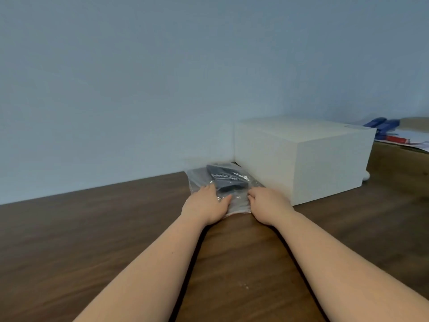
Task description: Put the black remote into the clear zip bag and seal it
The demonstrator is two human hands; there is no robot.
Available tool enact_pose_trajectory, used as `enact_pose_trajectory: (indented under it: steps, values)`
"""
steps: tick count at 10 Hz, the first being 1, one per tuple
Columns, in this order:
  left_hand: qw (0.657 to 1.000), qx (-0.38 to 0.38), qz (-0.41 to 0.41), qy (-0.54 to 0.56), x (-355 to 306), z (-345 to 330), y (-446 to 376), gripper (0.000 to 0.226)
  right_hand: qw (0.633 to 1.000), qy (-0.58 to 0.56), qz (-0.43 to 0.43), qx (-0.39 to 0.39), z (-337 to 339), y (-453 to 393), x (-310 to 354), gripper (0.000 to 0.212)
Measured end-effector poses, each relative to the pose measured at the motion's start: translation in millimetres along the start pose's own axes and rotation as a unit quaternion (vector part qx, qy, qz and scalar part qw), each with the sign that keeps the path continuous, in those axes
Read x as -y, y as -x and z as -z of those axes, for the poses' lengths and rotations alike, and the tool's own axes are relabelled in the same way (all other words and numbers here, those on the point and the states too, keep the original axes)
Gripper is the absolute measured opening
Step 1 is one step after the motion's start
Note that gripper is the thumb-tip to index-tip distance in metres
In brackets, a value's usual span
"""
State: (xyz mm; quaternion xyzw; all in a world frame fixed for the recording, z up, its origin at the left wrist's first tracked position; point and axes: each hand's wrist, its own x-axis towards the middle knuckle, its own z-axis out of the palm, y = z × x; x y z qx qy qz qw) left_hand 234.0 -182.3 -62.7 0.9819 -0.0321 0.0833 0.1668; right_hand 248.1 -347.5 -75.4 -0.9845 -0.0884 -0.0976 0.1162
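Observation:
The clear zip bag (199,180) lies flat on the dark wooden table (92,240), near the wall. The black remote (226,178) shows through the plastic, inside the bag. My left hand (206,205) rests on the bag's near left part, fingers spread and pressing down. My right hand (269,204) is on the bag's near right edge with its fingers curled onto the plastic. The bag's near edge is mostly hidden under both hands, so its zip cannot be read.
A large white box (301,159) stands just right of the bag, against the pale wall (139,89). Behind it at the far right lie papers, a red item (397,139) and a blue object (380,125).

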Motion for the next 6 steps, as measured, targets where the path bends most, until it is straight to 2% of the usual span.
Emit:
enact_pose_trajectory:
  steps: [3, 5, 6]
  values:
    - [0.997, -0.063, 0.035, 0.024, 11.5, 8.6, 36.3, 0.047, 0.996, -0.005, 0.027, -0.088, 6.3, 14.7, 3.8, 0.022]
    - [0.993, -0.084, 0.053, 0.067, 17.4, 20.3, 76.5, 0.031, 0.996, -0.038, 0.018, -0.081, 16.1, 38.8, 6.9, 0.032]
    - [0.994, -0.085, 0.052, 0.050, 18.4, 23.8, 94.5, 0.032, 0.992, -0.089, 0.009, -0.093, 26.2, 71.7, 12.8, 0.035]
